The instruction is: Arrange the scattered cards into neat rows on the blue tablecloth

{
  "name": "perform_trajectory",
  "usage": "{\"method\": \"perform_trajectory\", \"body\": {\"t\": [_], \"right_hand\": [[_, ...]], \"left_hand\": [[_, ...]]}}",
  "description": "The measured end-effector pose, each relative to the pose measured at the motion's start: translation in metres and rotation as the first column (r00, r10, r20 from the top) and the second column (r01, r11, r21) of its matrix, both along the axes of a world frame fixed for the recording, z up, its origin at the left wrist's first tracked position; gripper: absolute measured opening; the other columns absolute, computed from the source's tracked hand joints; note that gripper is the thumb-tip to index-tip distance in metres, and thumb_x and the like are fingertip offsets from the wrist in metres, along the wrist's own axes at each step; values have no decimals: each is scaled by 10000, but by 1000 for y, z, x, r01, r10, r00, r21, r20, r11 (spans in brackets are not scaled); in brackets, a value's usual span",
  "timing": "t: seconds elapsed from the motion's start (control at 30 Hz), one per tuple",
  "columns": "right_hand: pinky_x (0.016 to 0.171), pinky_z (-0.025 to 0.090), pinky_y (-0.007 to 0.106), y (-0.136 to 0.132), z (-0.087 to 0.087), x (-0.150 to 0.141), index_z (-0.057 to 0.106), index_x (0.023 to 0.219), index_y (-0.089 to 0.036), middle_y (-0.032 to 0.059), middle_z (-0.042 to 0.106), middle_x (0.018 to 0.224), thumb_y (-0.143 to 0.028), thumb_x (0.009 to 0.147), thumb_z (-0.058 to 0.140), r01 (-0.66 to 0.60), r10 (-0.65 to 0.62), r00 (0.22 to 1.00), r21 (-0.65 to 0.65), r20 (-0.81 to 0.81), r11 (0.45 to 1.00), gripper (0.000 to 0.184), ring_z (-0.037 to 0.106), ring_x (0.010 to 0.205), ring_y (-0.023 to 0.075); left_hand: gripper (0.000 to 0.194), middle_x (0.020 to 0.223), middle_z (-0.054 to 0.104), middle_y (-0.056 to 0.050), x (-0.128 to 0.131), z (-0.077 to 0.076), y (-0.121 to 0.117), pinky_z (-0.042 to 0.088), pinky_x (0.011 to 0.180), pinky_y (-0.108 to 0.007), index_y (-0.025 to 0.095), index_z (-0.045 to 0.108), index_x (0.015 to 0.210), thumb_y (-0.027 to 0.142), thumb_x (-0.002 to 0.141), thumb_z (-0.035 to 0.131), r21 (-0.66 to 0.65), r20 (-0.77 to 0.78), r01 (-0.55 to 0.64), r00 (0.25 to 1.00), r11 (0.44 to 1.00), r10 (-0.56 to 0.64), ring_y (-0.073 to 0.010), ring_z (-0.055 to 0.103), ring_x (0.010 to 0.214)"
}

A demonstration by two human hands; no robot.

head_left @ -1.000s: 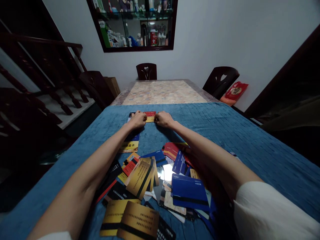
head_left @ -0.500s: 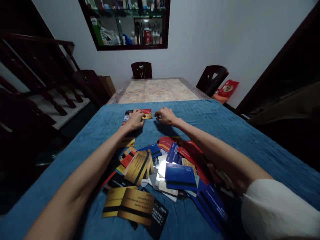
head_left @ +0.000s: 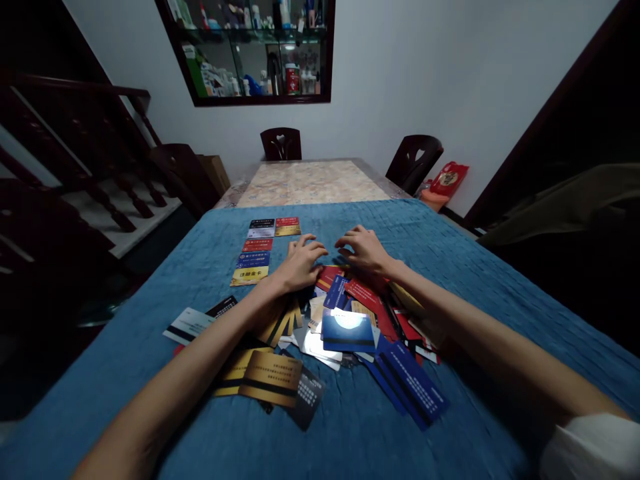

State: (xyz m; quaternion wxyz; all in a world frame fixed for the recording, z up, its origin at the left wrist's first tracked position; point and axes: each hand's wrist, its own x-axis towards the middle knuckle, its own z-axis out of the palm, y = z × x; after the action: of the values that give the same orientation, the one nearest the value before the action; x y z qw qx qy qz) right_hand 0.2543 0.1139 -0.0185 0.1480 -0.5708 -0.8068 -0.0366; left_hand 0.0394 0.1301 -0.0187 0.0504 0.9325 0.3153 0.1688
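A loose heap of plastic cards point(head_left: 345, 333) in gold, blue, red and black lies on a blue quilted cloth point(head_left: 450, 267). Beyond it, several cards sit in tidy rows point(head_left: 260, 250), the farthest pair black and red. My left hand point(head_left: 300, 263) rests at the far edge of the heap, fingers spread and curved, touching a red card point(head_left: 331, 275). My right hand point(head_left: 365, 248) hovers just beside it over the same edge, fingers apart and bent down. Neither hand holds a card.
Two stray cards point(head_left: 193, 323) lie left of the heap. The bare patterned tabletop point(head_left: 310, 181) continues past the cloth, with dark chairs point(head_left: 281, 143) at its far end and right corner. A stair railing point(head_left: 75, 133) stands left, a glass cabinet point(head_left: 250, 50) on the wall.
Both hands have drawn back from the far row of cards to the near heap. The red card they were placing now lies in the row, uncovered.
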Motion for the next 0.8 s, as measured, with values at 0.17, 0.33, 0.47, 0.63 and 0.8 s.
{"method": "perform_trajectory", "body": {"t": [0.17, 0.33, 0.47, 0.63, 0.8], "right_hand": [[838, 365, 383, -35, -10, 20, 755, 1045, -221, 107, 738, 1043, -254, 908, 563, 4, 2, 997, 66, -78, 998, 238, 529, 1041, 276], [838, 408, 389, -66, -14, 37, 757, 994, -228, 105, 742, 981, -298, 913, 582, -30, 41, 990, 92, -131, 995, 205, 562, 1011, 273], [841, 429, 398, -82, -16, 44, 754, 964, -239, 100, 746, 987, -333, 923, 592, -56, 70, 986, 93, -149, 994, 192, 568, 995, 266], [860, 425, 419, -94, -19, 40, 752, 968, -240, 92, 745, 998, -360, 918, 602, -103, 112, 982, 62, -152, 993, 198, 547, 1031, 275], [863, 414, 445, -101, -22, 28, 749, 996, -248, 97, 728, 1062, -421, 900, 628, -164, 164, 977, 10, -135, 986, 232, 528, 1057, 289]], "left_hand": [[391, 1338, 632, -92, 21, -2, -33, 348, 1045, -586, 222, 629, 1229, 142, 853, 555, -36, -29, 166, 986, 985, -167, -336, 359, 1380], [381, 1352, 626, -82, 40, -5, -51, 345, 1027, -591, 244, 654, 1166, 97, 832, 546, -58, -98, 308, 945, 950, -312, -371, 314, 1415], [412, 1367, 622, -66, 44, -2, -57, 347, 1016, -573, 263, 651, 1168, 81, 816, 537, -69, -142, 334, 930, 940, -340, -378, 307, 1425], [576, 1390, 607, -65, 33, -1, -57, 309, 1046, -585, 270, 604, 1277, 40, 754, 534, -75, -204, 293, 931, 953, -303, -368, 284, 1440], [473, 1353, 628, -87, 16, -4, -59, 314, 1046, -615, 239, 657, 1206, 60, 780, 551, -61, -176, 224, 957, 973, -231, -378, 314, 1410]]}}
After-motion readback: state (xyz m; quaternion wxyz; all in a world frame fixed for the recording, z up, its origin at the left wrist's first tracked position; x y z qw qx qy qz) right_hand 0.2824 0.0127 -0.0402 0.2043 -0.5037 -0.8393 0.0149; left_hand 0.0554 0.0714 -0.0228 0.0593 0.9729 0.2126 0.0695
